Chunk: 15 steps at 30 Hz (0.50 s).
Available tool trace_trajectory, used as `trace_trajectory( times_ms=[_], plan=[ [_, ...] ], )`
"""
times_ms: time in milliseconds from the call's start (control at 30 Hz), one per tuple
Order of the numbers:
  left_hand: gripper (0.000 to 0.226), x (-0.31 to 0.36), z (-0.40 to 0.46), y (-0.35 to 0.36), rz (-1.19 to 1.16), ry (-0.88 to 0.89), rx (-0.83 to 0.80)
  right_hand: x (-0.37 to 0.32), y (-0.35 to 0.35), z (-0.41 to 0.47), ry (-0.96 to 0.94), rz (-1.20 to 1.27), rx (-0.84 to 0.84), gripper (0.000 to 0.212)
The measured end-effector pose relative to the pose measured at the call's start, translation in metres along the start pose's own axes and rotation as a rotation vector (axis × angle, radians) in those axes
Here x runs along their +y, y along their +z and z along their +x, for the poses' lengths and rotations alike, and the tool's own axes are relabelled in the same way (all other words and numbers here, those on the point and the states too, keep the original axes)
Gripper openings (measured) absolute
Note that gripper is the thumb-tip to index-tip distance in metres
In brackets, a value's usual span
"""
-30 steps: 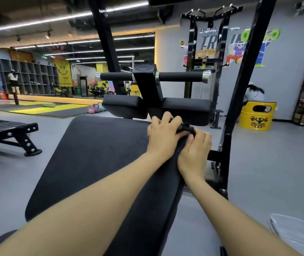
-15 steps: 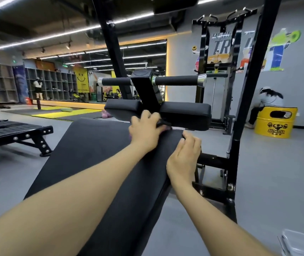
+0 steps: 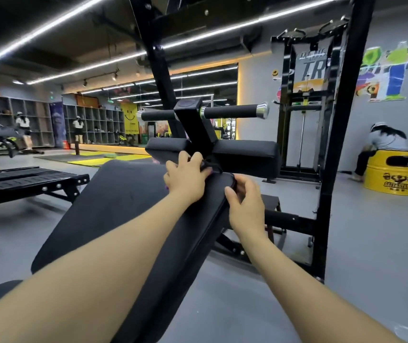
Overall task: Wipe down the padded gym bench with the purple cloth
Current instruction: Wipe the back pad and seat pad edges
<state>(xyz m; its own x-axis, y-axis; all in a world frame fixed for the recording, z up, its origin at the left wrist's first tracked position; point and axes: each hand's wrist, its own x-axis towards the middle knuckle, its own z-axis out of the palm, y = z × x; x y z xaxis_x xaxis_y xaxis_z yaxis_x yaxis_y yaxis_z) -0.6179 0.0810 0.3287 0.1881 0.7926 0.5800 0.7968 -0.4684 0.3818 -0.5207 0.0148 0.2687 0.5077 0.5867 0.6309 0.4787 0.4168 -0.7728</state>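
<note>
Wiping the far end of the padded bench point(image 3: 123, 206) with a cloth you are barely showing.

Your left hand point(image 3: 185, 178) is pressing down flat at the top corner of the pad, fingers curled over what looks like a dark bunched strap or cloth; only slivers of purple cloth point(image 3: 166, 187) are peeking out under that grip, so I cannot tell how much of it you are holding. Your right hand point(image 3: 246, 201) is cupping the pad's right edge, half open, clamping nothing. The cloth is likely handling soft and light, bunching easily; the pad is firm and smooth. Keep your palm spread over the cloth.
</note>
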Motion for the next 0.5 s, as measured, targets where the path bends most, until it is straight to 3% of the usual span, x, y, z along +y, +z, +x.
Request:
trace_trajectory(
  times_ms=[167, 233, 300, 367, 500],
  plan=[
    [0.032, 0.011, -0.023, -0.001, -0.044, 0.349, -0.063, -0.001, -0.004, -0.005, 0.034, 0.088, -0.019, 0.032],
    [0.035, -0.001, -0.008, -0.007, -0.001, 0.286, -0.099, -0.001, -0.001, -0.010, 0.054, 0.100, -0.024, 0.035],
    [0.036, -0.008, 0.004, -0.009, 0.004, 0.054, -0.110, -0.001, -0.001, -0.013, 0.070, 0.103, -0.044, 0.039],
    [0.035, -0.004, 0.004, -0.004, 0.037, -0.065, -0.061, 0.000, -0.003, -0.013, 0.062, 0.101, -0.068, 0.041],
    [0.035, 0.014, -0.025, -0.002, 0.002, 0.057, -0.046, 0.002, -0.007, -0.009, 0.066, 0.148, -0.072, 0.039]
  ],
)
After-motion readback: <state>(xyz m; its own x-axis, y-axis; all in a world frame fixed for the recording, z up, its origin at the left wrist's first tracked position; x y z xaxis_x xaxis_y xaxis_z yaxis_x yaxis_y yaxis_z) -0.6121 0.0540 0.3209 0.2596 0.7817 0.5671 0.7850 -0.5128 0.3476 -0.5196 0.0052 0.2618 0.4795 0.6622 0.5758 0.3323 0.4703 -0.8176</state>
